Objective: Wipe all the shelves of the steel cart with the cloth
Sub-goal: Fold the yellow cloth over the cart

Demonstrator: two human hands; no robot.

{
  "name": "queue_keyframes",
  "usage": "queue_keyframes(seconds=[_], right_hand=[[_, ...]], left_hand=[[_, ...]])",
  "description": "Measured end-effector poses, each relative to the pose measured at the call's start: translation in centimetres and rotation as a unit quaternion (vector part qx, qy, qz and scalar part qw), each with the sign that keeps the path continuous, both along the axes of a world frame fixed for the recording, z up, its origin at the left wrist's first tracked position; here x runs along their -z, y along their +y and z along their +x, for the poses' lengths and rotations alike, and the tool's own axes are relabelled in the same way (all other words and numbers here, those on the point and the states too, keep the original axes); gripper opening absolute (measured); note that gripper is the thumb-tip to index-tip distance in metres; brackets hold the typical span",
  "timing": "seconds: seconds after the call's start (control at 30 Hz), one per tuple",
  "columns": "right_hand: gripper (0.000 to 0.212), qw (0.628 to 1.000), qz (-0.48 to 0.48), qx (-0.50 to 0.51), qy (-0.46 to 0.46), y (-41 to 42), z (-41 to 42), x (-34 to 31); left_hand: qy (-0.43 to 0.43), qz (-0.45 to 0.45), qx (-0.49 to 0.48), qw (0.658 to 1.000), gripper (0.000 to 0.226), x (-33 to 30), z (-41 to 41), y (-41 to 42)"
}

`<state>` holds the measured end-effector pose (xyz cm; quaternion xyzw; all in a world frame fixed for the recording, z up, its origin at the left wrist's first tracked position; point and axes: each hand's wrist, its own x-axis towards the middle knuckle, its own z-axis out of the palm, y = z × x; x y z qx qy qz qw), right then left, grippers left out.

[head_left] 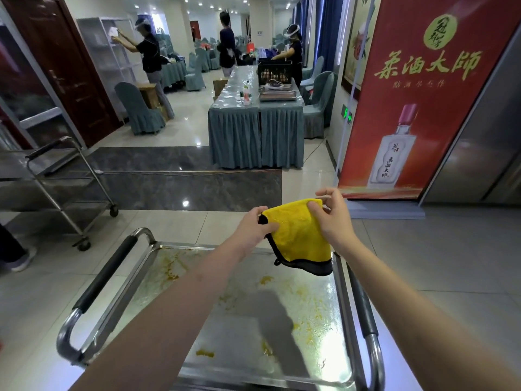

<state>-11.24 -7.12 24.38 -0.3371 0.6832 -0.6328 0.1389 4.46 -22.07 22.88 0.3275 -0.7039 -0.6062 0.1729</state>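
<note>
- Banquet hall, glossy tiled floor, red banner at right, skirted table ahead, second cart at left.
- Steel cart right below me; top shelf streaked with yellow-orange smears, not wiped yet by my read. Lower shelves hidden from here.
- Cloth, yellow with dark trim, is held in the air above the shelf's far right corner, not touching the steel.
- Left hand pinches the cloth's left edge, fingers curled on it.
- Right hand pinches the top right corner with thumb and fingers; outer fingers loose.
- Cloth looks light, soft, floppy; lower edge droops. I'd bunch or fold it into the palm, then press flat on the shelf.
- Dried smears probably need firm pressure.
</note>
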Motion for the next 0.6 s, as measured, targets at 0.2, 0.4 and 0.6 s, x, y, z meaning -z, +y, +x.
queue_keyframes(seconds=[0.2,0.4,0.6], right_hand=[[0.045,0.997,0.026,-0.026,-0.073,1.5,-0.7,2.4],[0.008,0.991,0.025,-0.038,-0.125,2.8,-0.6,5.5],[0.01,0.99,0.042,-0.028,-0.128,3.8,0.2,7.5]], left_hand=[[0.047,0.029,0.025,0.998,0.03,1.2,0.4,-0.3],[0.049,0.019,0.016,0.998,0.025,3.0,0.6,0.2],[0.019,-0.058,-0.027,0.998,0.026,5.5,0.9,0.9]])
